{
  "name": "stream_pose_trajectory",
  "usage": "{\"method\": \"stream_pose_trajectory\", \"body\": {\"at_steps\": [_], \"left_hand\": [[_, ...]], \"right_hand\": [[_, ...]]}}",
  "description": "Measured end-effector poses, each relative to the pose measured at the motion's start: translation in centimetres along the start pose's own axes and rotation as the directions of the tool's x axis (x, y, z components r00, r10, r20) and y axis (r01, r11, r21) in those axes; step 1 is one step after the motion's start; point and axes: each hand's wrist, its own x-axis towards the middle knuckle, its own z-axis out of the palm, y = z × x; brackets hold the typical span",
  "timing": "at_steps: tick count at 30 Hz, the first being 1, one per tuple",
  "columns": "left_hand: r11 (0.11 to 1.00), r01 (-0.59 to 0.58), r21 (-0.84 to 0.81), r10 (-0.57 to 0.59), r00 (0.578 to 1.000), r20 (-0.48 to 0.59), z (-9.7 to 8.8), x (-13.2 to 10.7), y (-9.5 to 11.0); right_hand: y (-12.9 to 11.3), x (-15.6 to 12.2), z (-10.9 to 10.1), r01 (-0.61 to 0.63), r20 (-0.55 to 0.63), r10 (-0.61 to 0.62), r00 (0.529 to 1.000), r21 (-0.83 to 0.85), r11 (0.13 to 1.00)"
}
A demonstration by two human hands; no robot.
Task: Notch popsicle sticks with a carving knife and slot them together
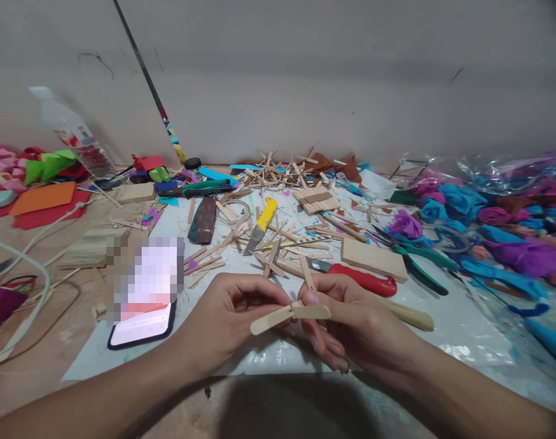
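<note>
Both hands meet low in the middle of the head view around a small propeller shape made of wooden craft sticks [269,321]. Its rounded blades point left, right and upward from a joint between the fingers. My left hand [235,317] pinches it near the joint with thumb and forefinger, the other fingers curled behind. My right hand [344,311] presses its thumb on the sticks, fingers folded beneath. Just beyond the hands lie a red-handled knife [363,280] and a crossed pair of short sticks [272,259]. What the lower fingers touch is partly hidden.
A lit phone [143,332] lies left of the hands. Beyond are a yellow utility knife [263,222], a stick heap [278,174], a wood block [374,259] and green-handled pliers [427,268]. Crepe-paper flowers [461,204] crowd the right; a plastic bottle [74,137] leans against the wall.
</note>
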Motion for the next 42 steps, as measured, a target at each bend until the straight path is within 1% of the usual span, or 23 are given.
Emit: {"method": "stream_pose_trajectory", "body": {"at_steps": [3,9,14,16,19,23,27,33,37,42], "left_hand": [[0.999,0.016,-0.041,-0.016,1.000,0.014,0.1,-0.1,0.4],[0.996,-0.027,-0.080,0.023,0.999,-0.048,0.1,-0.2,0.9],[0.999,-0.029,-0.044,0.027,0.998,-0.052,-0.5,-0.3,1.0],[0.999,-0.023,-0.030,0.022,0.999,-0.049,-0.7,-0.4,1.0],[1.000,-0.026,-0.016,0.025,0.999,-0.046,-0.9,-0.4,1.1],[0.999,-0.043,0.005,0.043,0.998,-0.055,-0.8,-0.3,1.1],[0.995,-0.077,0.065,0.082,0.993,-0.090,-0.7,-0.2,1.2],[0.977,-0.107,0.182,0.136,0.979,-0.153,-0.8,-0.1,1.5],[0.955,-0.149,0.256,0.201,0.961,-0.191,-0.6,-0.1,1.8],[0.935,-0.187,0.301,0.251,0.948,-0.193,-0.4,-0.3,2.1]], "right_hand": [[0.3,0.0,-0.2,0.027,-0.040,-0.030,0.999,-0.071,0.997],[-0.6,-0.1,-0.7,0.095,-0.066,-0.114,0.991,-0.233,0.968],[-1.5,-0.4,-0.4,0.142,-0.103,-0.201,0.974,-0.411,0.900],[-1.8,-0.7,-0.3,0.165,-0.133,-0.255,0.958,-0.470,0.867],[-2.3,-1.0,0.1,0.206,-0.183,-0.334,0.924,-0.499,0.842],[-3.0,-1.2,0.8,0.215,-0.197,-0.376,0.906,-0.549,0.808],[-3.3,-1.3,1.0,0.223,-0.214,-0.421,0.882,-0.598,0.770],[-3.4,-1.6,0.6,0.234,-0.232,-0.462,0.856,-0.624,0.746],[-3.4,-1.4,0.8,0.231,-0.232,-0.486,0.843,-0.660,0.715],[-3.3,-1.2,1.0,0.216,-0.245,-0.486,0.839,-0.670,0.711]]}}
